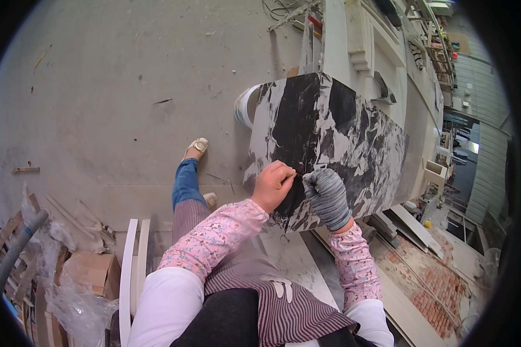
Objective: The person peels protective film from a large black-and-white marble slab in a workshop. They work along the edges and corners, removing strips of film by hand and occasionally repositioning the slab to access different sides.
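A black-and-white marbled stone piece stands in front of me, two of its faces meeting along an edge. My left hand, bare, is closed in a pinch just over the dark band near that edge. Close beside it, my right hand wears a grey knitted glove and is curled into a fist against the marbled surface. Between the two hands there may be something thin and small, but it is too fine to make out. Pink flowered sleeve covers reach up both forearms.
A white bucket stands partly behind the stone. Beyond it, pale moulded stone and a dark hand tool lie on a work surface. At lower left are a cardboard box and plastic wrap; bricks lie at right.
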